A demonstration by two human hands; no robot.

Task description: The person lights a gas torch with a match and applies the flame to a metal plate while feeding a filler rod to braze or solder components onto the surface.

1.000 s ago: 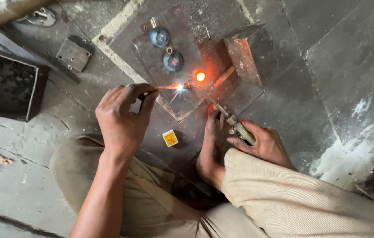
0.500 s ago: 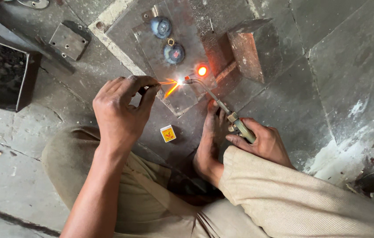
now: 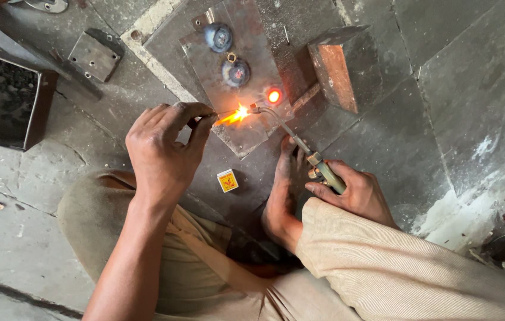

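Two bare hands are working low over a stone floor, seen from above past the person's bent knees in tan trousers (image 3: 395,267). A bare foot (image 3: 282,196) is resting between the knees, toes pointing toward the work. The right hand (image 3: 353,191) is lying just beside that foot, fingers wrapped around the green handle of a gas torch (image 3: 300,145) whose thin bent tube is running up and left to its nozzle. The left hand (image 3: 166,148) is hovering a little farther out, fingers pinched together on what seems to be a burning match, too small to make out clearly; a small orange flame (image 3: 234,114) is burning right between those fingertips and the torch nozzle. A yellow matchbox (image 3: 227,180) is lying on the floor between the two hands, nearer the person.

Just beyond the flame, a grey metal plate (image 3: 246,47) is carrying a glowing red-hot spot (image 3: 274,96) and two round dark pieces (image 3: 236,72) in a row. A rusty block (image 3: 335,65) is standing to the right of the plate. Farther left, a small drilled steel plate (image 3: 93,56) and a dark open box (image 3: 2,104) are sitting on the grimy, cracked floor (image 3: 442,89).
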